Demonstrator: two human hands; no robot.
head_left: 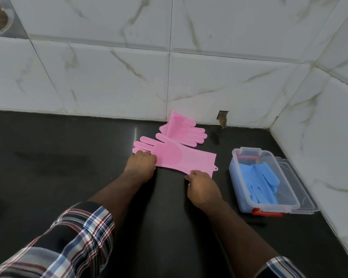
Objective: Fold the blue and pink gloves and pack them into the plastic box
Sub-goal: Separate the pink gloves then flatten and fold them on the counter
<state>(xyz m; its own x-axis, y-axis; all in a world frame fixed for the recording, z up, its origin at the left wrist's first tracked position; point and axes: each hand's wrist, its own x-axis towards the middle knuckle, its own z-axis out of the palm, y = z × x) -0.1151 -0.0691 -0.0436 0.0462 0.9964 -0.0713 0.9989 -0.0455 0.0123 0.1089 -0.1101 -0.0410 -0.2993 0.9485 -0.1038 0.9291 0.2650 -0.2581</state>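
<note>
Both your hands are down on the near pink glove, flat on the dark worktop, fingers pointing left, cuff to the right. Your left hand has curled fingers on the glove's finger end; your right hand pinches the near edge of the cuff. The second pink glove lies just behind, against the tiled wall, its cuff overlapped by the first. Off to the right, the clear plastic box sits open with the blue gloves inside, its lid lying alongside.
</note>
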